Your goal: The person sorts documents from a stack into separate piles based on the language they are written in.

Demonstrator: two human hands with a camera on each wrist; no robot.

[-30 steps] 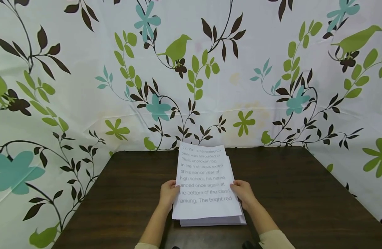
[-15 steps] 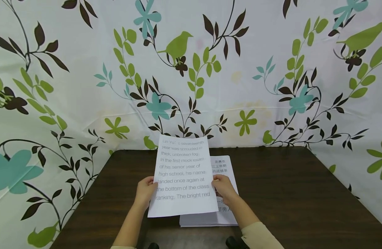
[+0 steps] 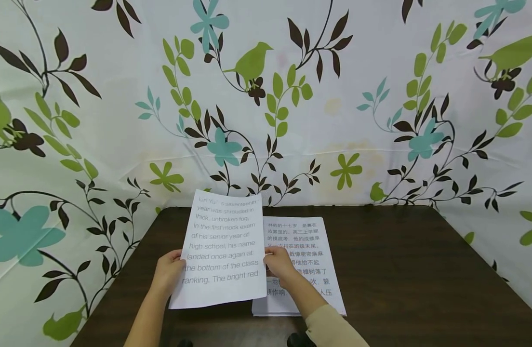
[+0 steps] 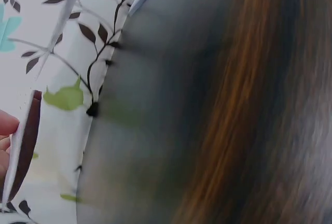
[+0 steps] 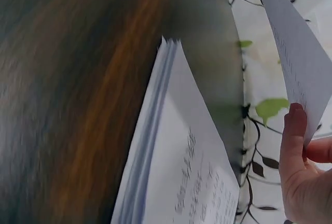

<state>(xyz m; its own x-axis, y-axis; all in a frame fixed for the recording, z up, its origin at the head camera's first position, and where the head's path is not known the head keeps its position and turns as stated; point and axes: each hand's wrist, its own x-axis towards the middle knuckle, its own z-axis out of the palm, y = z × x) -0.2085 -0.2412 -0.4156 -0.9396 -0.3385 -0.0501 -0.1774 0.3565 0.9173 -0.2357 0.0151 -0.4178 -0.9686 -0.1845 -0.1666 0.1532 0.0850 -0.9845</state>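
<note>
In the head view, a sheet [image 3: 220, 250] printed in English is located at 7 o'clock from frame centre, held clear of the surface [image 3: 413, 270] and tilted so that its printed face is turned toward the viewer. The left grip [image 3: 167, 273] pinches the left edge of the sheet, thumb on the printed face; relative to this grip, the sheet extends toward 2 o'clock. The right grip [image 3: 281, 264] pinches the opposite edge between thumb and fingers; relative to it, the sheet extends toward 9 o'clock. A paper stack [image 3: 312, 260] with Chinese characters on its top page rests on the surface at 3 o'clock from the sheet, partly covered by the right grip and forearm. In the head view, the sheet's right edge runs just beside the stack's left edge. The right wrist view shows the sheet at 12 o'clock from the right grip, apart from the stack, whose layered edges are visible. The left wrist view shows the sheet nearly edge-on, with fingertips against it at 9 o'clock. A pale sleeve [image 3: 333, 327] covers the right forearm at 5 o'clock. A patterned backdrop [image 3: 318, 115] stands at 12 o'clock, behind the surface.
</note>
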